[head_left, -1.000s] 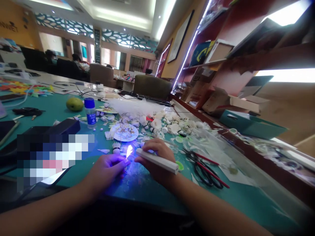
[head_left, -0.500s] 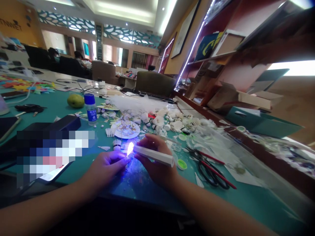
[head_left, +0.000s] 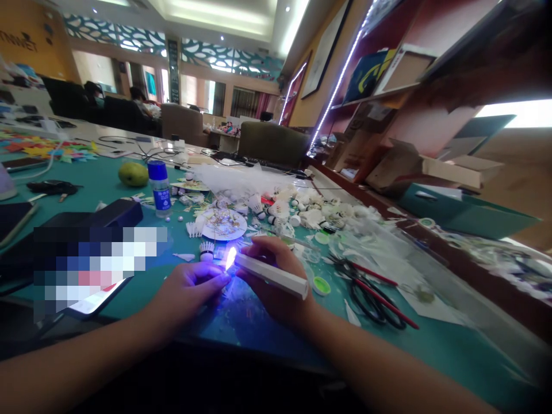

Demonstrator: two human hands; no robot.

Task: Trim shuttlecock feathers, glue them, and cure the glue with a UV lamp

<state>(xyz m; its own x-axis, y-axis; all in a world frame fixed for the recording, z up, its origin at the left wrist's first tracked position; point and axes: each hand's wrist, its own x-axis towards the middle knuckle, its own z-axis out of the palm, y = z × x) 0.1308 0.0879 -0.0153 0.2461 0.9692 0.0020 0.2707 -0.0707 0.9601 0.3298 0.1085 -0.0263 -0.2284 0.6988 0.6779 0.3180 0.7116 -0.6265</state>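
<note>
Between the fingers and thumb of my left hand (head_left: 192, 290) is a small piece (head_left: 231, 259), lit so brightly that its kind cannot be made out. My right hand (head_left: 280, 282) grips a white, stick-shaped UV light (head_left: 276, 276), its front end close to that piece. Violet-blue light spills over my left fingertips and the table below. Just beyond my fingers stands a cut shuttlecock (head_left: 207, 251), with a white plate (head_left: 224, 224) of fine thin bits behind it. A loose white feather piece (head_left: 184, 256) lies left of the shuttlecock.
A blue-capped glue bottle (head_left: 160, 192) and a green mango (head_left: 133, 174) stand at back left. Shuttlecocks (head_left: 280, 210) heap up behind the plate. Red-and-black pliers (head_left: 371, 287) and a green-filled lid (head_left: 321, 286) lie to the right. A phone (head_left: 92, 302) lies left. People sit far back.
Both hands hold nearly the same pose, with the UV light still shining on the small piece. The whole view has shifted slightly.
</note>
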